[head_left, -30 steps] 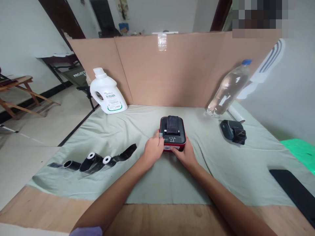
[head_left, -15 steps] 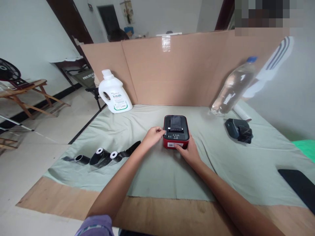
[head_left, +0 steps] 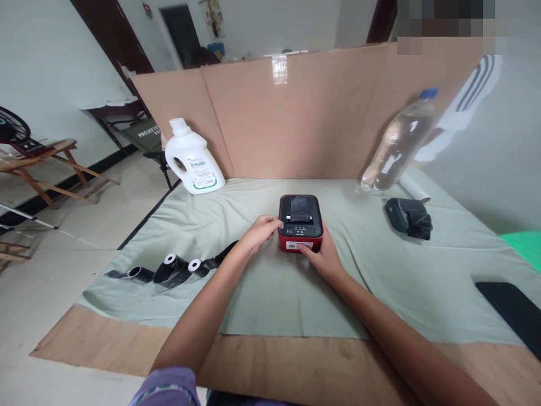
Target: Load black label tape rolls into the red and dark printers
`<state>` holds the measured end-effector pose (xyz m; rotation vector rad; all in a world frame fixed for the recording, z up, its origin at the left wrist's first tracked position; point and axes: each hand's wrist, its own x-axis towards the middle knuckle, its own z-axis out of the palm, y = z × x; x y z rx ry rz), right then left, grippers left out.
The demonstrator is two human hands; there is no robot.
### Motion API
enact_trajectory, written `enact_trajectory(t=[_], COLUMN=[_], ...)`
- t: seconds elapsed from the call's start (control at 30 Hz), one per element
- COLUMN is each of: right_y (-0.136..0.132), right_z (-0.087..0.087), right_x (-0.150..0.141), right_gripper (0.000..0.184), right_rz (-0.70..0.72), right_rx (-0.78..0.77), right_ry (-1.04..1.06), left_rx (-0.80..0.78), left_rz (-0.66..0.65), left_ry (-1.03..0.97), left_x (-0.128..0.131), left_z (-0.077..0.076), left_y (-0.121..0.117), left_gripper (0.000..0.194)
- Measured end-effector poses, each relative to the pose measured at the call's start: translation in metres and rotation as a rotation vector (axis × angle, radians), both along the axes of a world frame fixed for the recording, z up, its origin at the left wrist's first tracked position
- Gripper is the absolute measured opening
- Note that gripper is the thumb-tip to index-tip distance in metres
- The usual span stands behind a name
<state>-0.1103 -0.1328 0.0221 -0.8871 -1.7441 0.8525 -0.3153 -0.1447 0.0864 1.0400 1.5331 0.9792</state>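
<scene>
Head view: how do the person's arms lie?

"Both reach forward. The left forearm (head_left: 211, 301) rises from the lower edge, left of centre, with a purple sleeve (head_left: 169, 386) at its bottom; the right forearm (head_left: 391, 330) slants in from the lower right corner."

"And where is the red and black device (head_left: 301, 221)?"

"Near the middle of the frame, on the pale green cloth (head_left: 279, 304) spread over the wooden desk (head_left: 296, 366), between the two hands."

"How is the right hand (head_left: 326, 257) set?"

"Gripping the device's right front corner: thumb across the white label (head_left: 291, 245) on its front, the other fingers along the right side, mostly hidden."

"The left hand (head_left: 261, 230)?"

"Turned inward, fingers bent, tips at the device's left edge beside a small pale patch (head_left: 281, 224). Whether they pinch it cannot be told."

"Anything near that arm?"

"Black rolls (head_left: 164, 272), in the left part of the frame."
</scene>
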Motion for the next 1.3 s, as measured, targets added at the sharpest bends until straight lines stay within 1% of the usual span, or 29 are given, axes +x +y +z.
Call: enact_trajectory(t=[0.17,0.37,0.53,0.63,0.73,0.83,0.9,0.97,1.0,1.1,1.13,1.17,1.23,1.3], right_y=[0.001,0.0,0.001,0.001,0.0,-0.002,-0.002,-0.002,-0.002,0.0,0.001,0.002,0.003,0.004], right_z=[-0.004,-0.006,-0.007,-0.007,-0.005,-0.001,0.002,0.003,0.002,-0.001,-0.003,-0.004,-0.007,-0.008], right_x=[0.001,0.001,0.0,0.0,0.0,-0.001,-0.001,0.0,0.0,0.002,0.003,0.003,0.004,0.005], right_gripper=[0.075,0.075,0.077,0.075,0.07,0.063,0.06,0.059,0.06,0.065,0.067,0.07,0.073,0.075], right_rz=[-0.017,-0.02,-0.036,-0.047,-0.071,-0.048,-0.026,-0.007,-0.002,-0.014,-0.02,-0.026,-0.036,-0.047], right_rx=[-0.002,-0.013,0.013,0.025,0.034,0.027,0.02,0.015,0.015,0.02,0.024,0.029,0.038,0.037], right_ry=[-0.003,-0.021,-0.007,-0.02,-0.045,-0.035,-0.023,-0.012,-0.008,-0.022,-0.035,-0.046,-0.065,-0.075], left_rx=[-0.041,-0.045,-0.072,-0.091,-0.12,-0.097,-0.075,-0.011,0.058,0.337,0.407,0.452,0.492,0.495], left_rz=[-0.028,-0.036,-0.058,-0.069,-0.117,-0.151,-0.157,-0.15,-0.133,-0.046,-0.032,-0.034,-0.082,-0.172], left_ry=[-0.018,0.123,0.155,0.161,0.121,0.056,0.075,0.133,0.171,0.322,0.38,0.435,0.501,0.458], left_x=[0.0,0.001,0.0,-0.003,-0.006,-0.009,-0.01,-0.012,-0.012,-0.011,-0.011,-0.01,-0.008,-0.006], left_z=[0.004,0.01,0.014,0.015,0.015,0.014,0.012,0.009,0.008,0.004,0.004,0.003,0.004,0.005], left_y=[0.003,0.003,0.002,0.002,0.001,-0.001,-0.001,-0.001,0.0,0.005,0.007,0.01,0.019,0.029], left_gripper=[0.026,0.025,0.025,0.025,0.027,0.031,0.031,0.029,0.027,0.013,0.013,0.016,0.024,0.031])
